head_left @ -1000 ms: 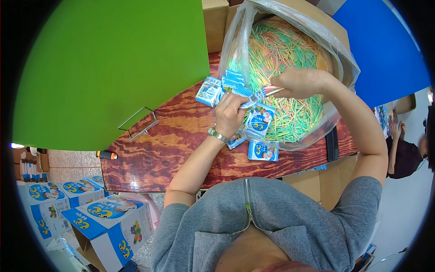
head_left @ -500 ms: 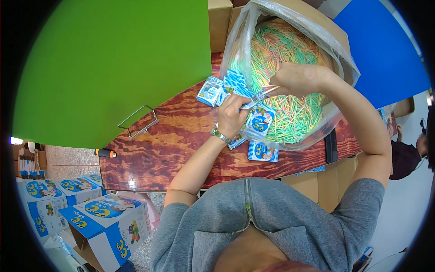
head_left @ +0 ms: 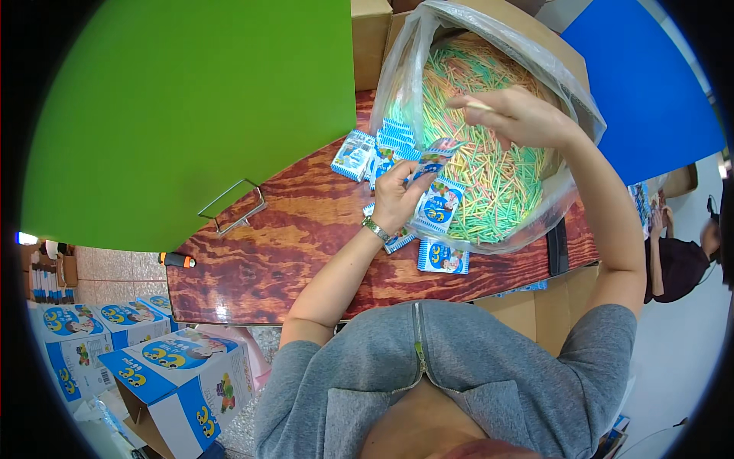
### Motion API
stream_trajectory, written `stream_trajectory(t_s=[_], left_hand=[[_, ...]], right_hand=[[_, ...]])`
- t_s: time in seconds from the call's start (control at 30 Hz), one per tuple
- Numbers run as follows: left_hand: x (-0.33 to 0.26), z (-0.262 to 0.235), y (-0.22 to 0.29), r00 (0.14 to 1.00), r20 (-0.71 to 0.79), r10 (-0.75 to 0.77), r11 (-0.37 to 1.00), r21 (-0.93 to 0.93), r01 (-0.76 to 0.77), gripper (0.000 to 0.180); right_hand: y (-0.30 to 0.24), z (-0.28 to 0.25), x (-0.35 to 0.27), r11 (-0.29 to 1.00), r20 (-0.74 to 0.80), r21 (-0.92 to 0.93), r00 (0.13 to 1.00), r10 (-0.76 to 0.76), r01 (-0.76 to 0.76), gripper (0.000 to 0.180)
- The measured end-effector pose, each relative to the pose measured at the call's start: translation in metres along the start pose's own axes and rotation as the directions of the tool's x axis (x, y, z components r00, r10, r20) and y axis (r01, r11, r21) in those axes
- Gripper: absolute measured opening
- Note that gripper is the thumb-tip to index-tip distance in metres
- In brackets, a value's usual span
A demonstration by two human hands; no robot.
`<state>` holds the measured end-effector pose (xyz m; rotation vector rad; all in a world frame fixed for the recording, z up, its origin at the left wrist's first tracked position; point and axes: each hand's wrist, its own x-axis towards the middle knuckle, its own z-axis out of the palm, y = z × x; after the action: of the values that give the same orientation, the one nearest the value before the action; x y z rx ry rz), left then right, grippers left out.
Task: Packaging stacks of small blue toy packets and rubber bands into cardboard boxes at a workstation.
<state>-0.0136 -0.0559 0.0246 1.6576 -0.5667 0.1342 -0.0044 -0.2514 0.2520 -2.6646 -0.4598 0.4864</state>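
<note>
Clamped on a small blue-and-white packet (head_left: 433, 162), the grip of the left hand (head_left: 397, 195) has its thumb laid along the near side. Taking that hand as the middle of a clock, the packet points toward half past one, over the rim of a clear plastic bag (head_left: 405, 76) full of pastel sticks (head_left: 493, 191). At two o'clock the right hand (head_left: 524, 118) hovers above the sticks, fingers partly spread; a pale stick (head_left: 478, 105) shows against them, but I can't tell whether that grip is closed on it. More packets (head_left: 353, 153) lie heaped toward eleven, with another (head_left: 443, 256) at five on the wooden worktop (head_left: 306, 222). Out at nine sits a wire stand (head_left: 233, 208), and printed boxes (head_left: 183, 367) fill the floor toward eight.
</note>
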Motion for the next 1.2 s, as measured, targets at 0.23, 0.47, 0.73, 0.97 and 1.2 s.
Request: stream_trajectory(t_s=[0.23,0.47,0.73,0.97,1.2], left_hand=[[0.001,0.001,-0.004,0.996,0.08,-0.038,0.924,-0.377,0.065,0.025],[-0.006,-0.02,-0.004,0.995,0.102,-0.014,0.996,-0.09,0.023,0.035],[-0.022,-0.048,-0.036,0.994,-0.078,-0.072,0.976,0.2,0.086,0.039],[-0.016,-0.039,-0.05,0.998,0.061,-0.018,0.851,0.525,-0.016,0.068],[-0.003,-0.041,-0.053,0.987,0.132,-0.097,0.818,0.576,0.004,0.097]], right_hand=[[0.133,0.069,-0.017,0.936,-0.24,-0.35,0.965,-0.105,0.015,0.054],[0.014,0.094,0.005,0.946,-0.321,0.09,0.908,-0.269,0.312,0.049],[0.046,0.167,0.062,0.939,-0.418,0.251,0.901,-0.115,0.236,0.014],[0.045,0.185,0.073,0.992,-0.481,-0.124,0.873,-0.079,0.021,0.038],[0.065,0.189,0.076,0.993,-0.441,0.118,0.894,0.072,-0.022,0.066]])
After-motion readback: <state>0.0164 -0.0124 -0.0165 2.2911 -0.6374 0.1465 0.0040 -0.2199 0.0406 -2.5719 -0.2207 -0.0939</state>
